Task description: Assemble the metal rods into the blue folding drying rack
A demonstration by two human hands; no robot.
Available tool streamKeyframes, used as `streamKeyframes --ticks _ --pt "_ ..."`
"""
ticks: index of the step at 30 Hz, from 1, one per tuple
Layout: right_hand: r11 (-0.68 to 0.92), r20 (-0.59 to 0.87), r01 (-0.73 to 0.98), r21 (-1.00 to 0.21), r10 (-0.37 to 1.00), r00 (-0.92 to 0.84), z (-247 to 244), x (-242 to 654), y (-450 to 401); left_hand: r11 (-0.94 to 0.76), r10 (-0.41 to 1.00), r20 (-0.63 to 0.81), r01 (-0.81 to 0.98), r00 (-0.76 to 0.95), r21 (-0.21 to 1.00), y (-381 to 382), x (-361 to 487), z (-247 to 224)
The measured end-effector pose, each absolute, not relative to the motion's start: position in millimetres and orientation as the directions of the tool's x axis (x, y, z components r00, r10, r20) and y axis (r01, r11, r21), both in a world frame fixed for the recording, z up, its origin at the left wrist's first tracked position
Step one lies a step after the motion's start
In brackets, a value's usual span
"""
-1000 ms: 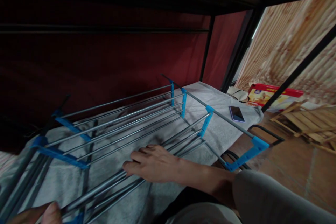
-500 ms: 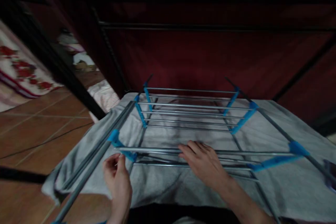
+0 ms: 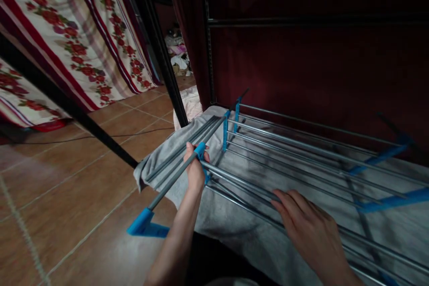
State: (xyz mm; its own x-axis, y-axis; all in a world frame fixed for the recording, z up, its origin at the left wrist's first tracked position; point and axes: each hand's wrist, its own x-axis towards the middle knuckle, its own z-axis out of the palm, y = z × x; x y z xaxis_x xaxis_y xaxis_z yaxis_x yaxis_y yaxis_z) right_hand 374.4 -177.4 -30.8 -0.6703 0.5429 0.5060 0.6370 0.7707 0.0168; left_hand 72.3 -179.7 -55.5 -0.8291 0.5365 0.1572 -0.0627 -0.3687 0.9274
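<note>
A metal rack with grey tubes and blue plastic connectors lies in front of me. My left hand (image 3: 195, 170) is closed around a blue connector (image 3: 200, 150) where a grey side pole (image 3: 174, 180) meets the rack's cross tubes; some of its fingers are hidden behind it. My right hand (image 3: 306, 223) has its fingers curled over a metal cross tube (image 3: 241, 178) farther right. At the near end of the side pole is an angled blue connector (image 3: 145, 225), beyond the cloth's edge. Upright blue end pieces (image 3: 225, 132) hold the farther tubes.
Beneath the rack lies a grey cloth (image 3: 231, 219). Black metal frame posts (image 3: 164, 53) stand at left, with a dark red curtain (image 3: 301, 67) behind. Several loose grey poles (image 3: 181, 149) rest at the cloth's left. A flowered curtain (image 3: 77, 49) hangs above the tiled floor (image 3: 97, 187).
My view has turned left, showing more floor and the flowered curtain. My left hand went from a pinch near the cross tube's end to a grip around the blue connector.
</note>
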Motion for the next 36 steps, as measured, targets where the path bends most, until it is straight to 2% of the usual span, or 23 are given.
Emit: streamKeyframes --ticks 4,11,17,25,36 --pt "0.778 0.508 0.627 0.041 0.524 -0.683 -31.2 374.5 -175.9 -0.363 0.517 0.117 -0.092 -0.848 0.927 -176.0 68.2 -57.5" --pt "0.779 0.569 0.625 0.057 0.489 -0.661 -28.5 370.2 -171.2 -0.381 0.317 -0.018 -0.145 -0.948 0.913 -164.1 70.4 -60.0" --pt "0.8 0.577 0.597 0.06 0.46 -0.675 -25.8 368.6 -166.9 -0.389 0.23 0.033 -0.061 -0.973 0.919 -161.8 74.7 -61.3" --pt "0.825 0.447 0.538 0.174 0.421 -0.789 -38.0 371.4 -160.4 -0.379 0.195 -0.004 -0.079 -0.981 0.922 -164.4 77.2 -56.7" --pt "0.806 0.432 0.592 0.033 0.522 -0.735 -39.0 296.1 -169.1 -0.37 0.234 0.015 -0.075 -0.972 0.926 -165.0 75.2 -59.1"
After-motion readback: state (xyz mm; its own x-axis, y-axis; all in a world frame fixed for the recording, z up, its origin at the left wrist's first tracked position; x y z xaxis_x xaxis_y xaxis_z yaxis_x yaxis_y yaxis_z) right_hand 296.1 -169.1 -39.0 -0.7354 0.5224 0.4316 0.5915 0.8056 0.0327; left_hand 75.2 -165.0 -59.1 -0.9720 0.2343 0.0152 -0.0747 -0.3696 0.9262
